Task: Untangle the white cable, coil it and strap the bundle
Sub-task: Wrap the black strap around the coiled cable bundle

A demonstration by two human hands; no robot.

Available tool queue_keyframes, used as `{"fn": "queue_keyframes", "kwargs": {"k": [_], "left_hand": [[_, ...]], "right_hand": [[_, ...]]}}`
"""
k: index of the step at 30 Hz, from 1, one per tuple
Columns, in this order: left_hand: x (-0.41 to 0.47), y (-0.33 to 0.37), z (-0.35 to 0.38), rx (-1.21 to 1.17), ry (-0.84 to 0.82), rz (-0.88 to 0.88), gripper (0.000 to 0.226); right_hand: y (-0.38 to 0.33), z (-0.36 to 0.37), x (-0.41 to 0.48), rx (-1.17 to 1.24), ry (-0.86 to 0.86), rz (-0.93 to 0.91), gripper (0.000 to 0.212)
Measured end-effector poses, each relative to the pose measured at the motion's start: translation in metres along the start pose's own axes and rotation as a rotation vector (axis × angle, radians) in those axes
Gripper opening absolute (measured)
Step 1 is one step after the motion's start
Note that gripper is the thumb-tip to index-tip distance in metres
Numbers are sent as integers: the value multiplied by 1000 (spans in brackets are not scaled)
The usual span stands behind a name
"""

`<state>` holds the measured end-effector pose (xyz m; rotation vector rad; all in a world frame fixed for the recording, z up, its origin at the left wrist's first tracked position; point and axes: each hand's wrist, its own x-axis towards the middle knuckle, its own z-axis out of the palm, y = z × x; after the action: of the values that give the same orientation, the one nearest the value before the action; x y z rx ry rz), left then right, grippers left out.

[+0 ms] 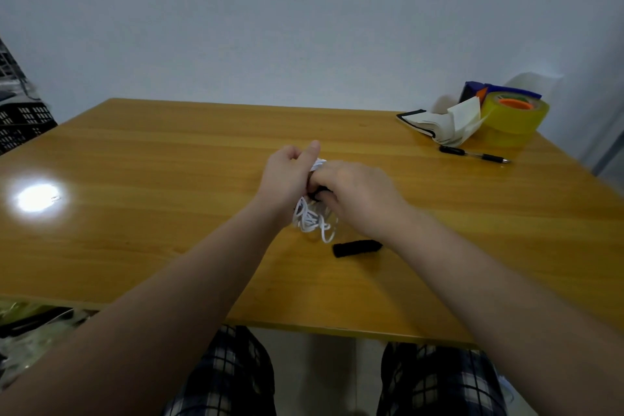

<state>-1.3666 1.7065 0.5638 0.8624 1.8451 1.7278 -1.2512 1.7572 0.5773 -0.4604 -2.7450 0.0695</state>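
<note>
The white cable (pixel 310 217) is bunched into a bundle at the middle of the wooden table (pixel 169 152). My left hand (pixel 287 176) grips the bundle's upper part, thumb raised. My right hand (pixel 354 194) is against the bundle from the right, its fingers curled round a black strap (pixel 319 193) on the bundle's middle. Loose white loops hang out below both hands onto the tabletop. A second black strap piece (pixel 357 247) lies flat on the table just below my right wrist.
At the back right corner stand a yellow tape roll (pixel 515 120), an open notebook with loose paper (pixel 435 127) and a dark blue box (pixel 472 91). A black pen (pixel 472 154) lies in front of them. A black crate (pixel 23 125) sits off the table's left.
</note>
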Motion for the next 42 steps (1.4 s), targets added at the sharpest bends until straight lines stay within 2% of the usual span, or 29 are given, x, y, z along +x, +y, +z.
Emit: {"fn": "queue_keyframes", "kwargs": {"k": [6, 9, 11, 13, 14, 16, 19, 22, 27, 30, 33, 36, 39, 42], "left_hand": [[-4, 4, 3, -9, -58, 51, 32], [-8, 2, 7, -13, -88, 91, 30], [-11, 1, 9, -29, -114, 127, 30], [-13, -1, 9, -51, -147, 158, 29], [-13, -2, 8, -56, -167, 168, 28], [-15, -3, 5, -67, -213, 178, 25], [-16, -1, 5, -76, -233, 177, 28], [-13, -1, 8, 34, -141, 171, 39], [-11, -6, 13, 47, -56, 167, 43], [-11, -6, 13, -68, -75, 121, 30], [-11, -8, 12, -133, -87, 104, 24], [-10, -8, 9, -140, -120, 115, 29], [-11, -6, 7, -155, -159, 151, 37], [-13, -4, 9, -181, -167, 236, 32]], "right_hand": [[1, 7, -4, 170, 262, 35, 6], [4, 9, -1, 203, 330, 198, 39], [6, 9, 0, 268, 245, 327, 70], [11, 7, 2, 328, 127, 442, 84], [12, 7, 2, 333, 74, 476, 81], [14, 7, 2, 282, 3, 485, 62], [11, 12, -3, 193, 119, 433, 39], [7, 16, -10, 184, 271, 379, 36], [5, 17, -9, 174, 254, 375, 28], [9, 15, -6, 341, 214, 373, 25], [15, 13, -5, 557, 142, 286, 26], [22, 16, -8, 572, 77, 233, 32], [24, 22, -11, 549, 184, 208, 31], [20, 26, -11, 695, 318, 215, 47]]}}
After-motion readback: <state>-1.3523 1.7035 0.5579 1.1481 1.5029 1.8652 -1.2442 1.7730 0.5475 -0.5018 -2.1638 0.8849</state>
